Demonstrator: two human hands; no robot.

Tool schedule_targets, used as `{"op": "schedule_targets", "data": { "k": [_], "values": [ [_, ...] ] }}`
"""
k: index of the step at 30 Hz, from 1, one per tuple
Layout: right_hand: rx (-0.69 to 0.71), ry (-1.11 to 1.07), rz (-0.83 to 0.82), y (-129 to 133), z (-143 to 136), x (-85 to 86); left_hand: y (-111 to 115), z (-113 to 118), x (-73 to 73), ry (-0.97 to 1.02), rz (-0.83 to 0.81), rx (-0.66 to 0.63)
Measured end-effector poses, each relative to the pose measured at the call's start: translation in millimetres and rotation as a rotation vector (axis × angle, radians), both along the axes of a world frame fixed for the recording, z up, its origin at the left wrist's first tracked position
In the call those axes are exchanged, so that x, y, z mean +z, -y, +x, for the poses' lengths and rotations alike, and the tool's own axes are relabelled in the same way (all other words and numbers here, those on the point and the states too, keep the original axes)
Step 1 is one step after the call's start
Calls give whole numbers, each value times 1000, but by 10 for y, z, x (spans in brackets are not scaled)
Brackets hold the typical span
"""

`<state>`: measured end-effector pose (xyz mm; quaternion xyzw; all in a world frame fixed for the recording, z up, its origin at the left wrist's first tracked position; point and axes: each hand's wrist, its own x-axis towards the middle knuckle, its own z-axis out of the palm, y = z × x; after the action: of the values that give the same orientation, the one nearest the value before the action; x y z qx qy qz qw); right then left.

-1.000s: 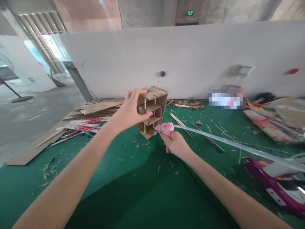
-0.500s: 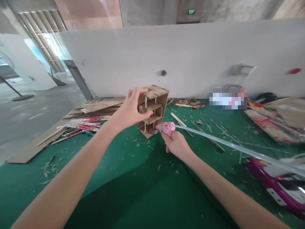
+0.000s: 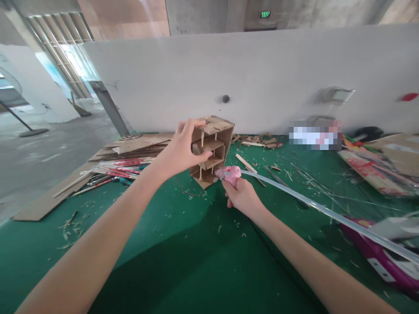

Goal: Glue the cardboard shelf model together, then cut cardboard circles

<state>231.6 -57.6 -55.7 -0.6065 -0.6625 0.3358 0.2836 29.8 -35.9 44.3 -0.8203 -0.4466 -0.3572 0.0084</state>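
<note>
A small tiered cardboard structure (image 3: 217, 126) with thin sticks between its levels stands on the green tabletop (image 3: 170, 244). My left hand (image 3: 181, 150) grips its left side, fingers on the top and thumb at a middle level. In my right hand (image 3: 244, 196) is a pink glue gun (image 3: 233, 173), its tip close to the structure's lower right edge. A long clear glue stick (image 3: 304, 203) runs out of the gun's back toward the right. Whether the tip touches the cardboard cannot be made out.
Cardboard sheets (image 3: 137, 143) and packaged sticks (image 3: 121, 168) lie at the left. Scraps (image 3: 270, 141) and a wooden stick (image 3: 246, 163) are behind my right hand. A purple and white device (image 3: 382, 257) sits at the right. A white wall (image 3: 183, 78) stands behind.
The view has shifted slightly. My left hand still holds the structure and my right hand the glue gun. The clear glue stick's far end sits lower at the right.
</note>
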Motion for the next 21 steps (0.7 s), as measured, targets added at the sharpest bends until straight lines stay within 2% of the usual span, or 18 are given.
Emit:
{"op": "schedule_targets", "data": {
  "k": [9, 15, 21],
  "values": [
    [-16, -2, -16, 7, -23, 39, -1, 8, -4, 2, 2, 6],
    [-35, -31, -25, 58, 28, 14, 53, 8, 43, -14, -8, 54],
    [-2, -46, -73, -18, -14, 8, 106, 28, 86, -42, -15, 80]
  ]
}}
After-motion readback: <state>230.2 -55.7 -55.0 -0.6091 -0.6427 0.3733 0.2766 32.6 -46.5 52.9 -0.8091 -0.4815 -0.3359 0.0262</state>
